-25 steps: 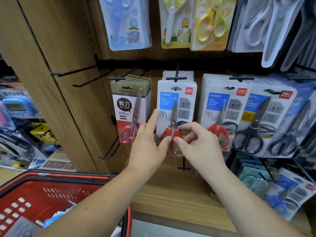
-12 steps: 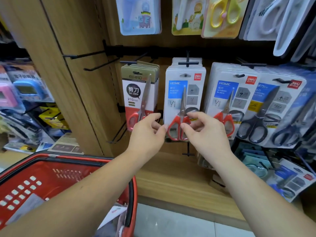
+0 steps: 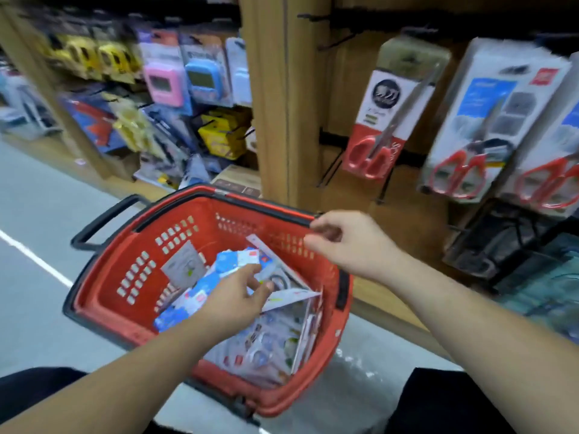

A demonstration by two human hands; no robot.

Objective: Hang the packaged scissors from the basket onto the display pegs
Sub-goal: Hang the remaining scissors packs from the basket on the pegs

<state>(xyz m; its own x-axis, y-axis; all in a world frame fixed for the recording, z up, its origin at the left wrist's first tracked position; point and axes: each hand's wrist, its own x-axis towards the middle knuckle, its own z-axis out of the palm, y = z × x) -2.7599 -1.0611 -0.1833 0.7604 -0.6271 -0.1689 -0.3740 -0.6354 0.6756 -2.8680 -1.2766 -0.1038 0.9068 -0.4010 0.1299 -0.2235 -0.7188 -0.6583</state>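
A red shopping basket (image 3: 103, 270) stands on the floor before the shelf and holds several blue-and-white scissors packs (image 3: 233, 261). My left hand (image 3: 238, 297) is down inside the basket, its fingers stretched out and touching the top packs. Over the basket's far right rim hovers my right hand (image 3: 351, 242), fingers loosely curled and holding nothing. Red-handled packaged scissors (image 3: 388, 120) and white packs of scissors (image 3: 488, 120) hang on the display pegs at the upper right. An empty black peg (image 3: 338, 42) sticks out above them.
A wooden upright (image 3: 282, 104) splits the shelving. To its left hang pink and blue timers (image 3: 163, 83) and yellow items. Dark packs (image 3: 501, 242) lie on the low shelf at the right. The grey floor (image 3: 34, 214) has a white line. The picture is motion-blurred.
Both hands have left the hanging red-handled scissors pack and come down to the basket. My view has swung down and left, and my left hand is now among the packs.
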